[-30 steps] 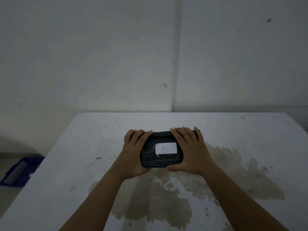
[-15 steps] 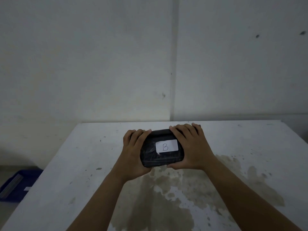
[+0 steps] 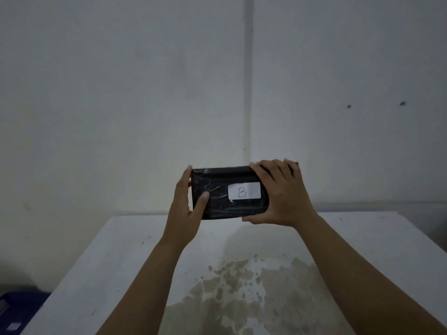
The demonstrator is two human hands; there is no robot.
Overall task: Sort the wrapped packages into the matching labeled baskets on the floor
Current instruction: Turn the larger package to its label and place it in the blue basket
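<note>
A black wrapped package [image 3: 217, 201] with a white label marked "B" [image 3: 244, 191] is held up in the air above the far part of the white table [image 3: 121, 257]. My left hand [image 3: 186, 209] grips its left end, thumb across the front. My right hand [image 3: 280, 194] grips its right end, fingers over the top edge. The label faces me. Part of a blue basket [image 3: 19, 310] shows on the floor at the bottom left; its label cannot be read.
The table top carries a large brownish stain [image 3: 254, 291] in its near middle. A plain pale wall [image 3: 145, 93] with a vertical seam stands right behind the table. The floor shows only at the left.
Both hands have lifted the package off the table and raised it upright toward me. The view has tilted upward, showing more wall.
</note>
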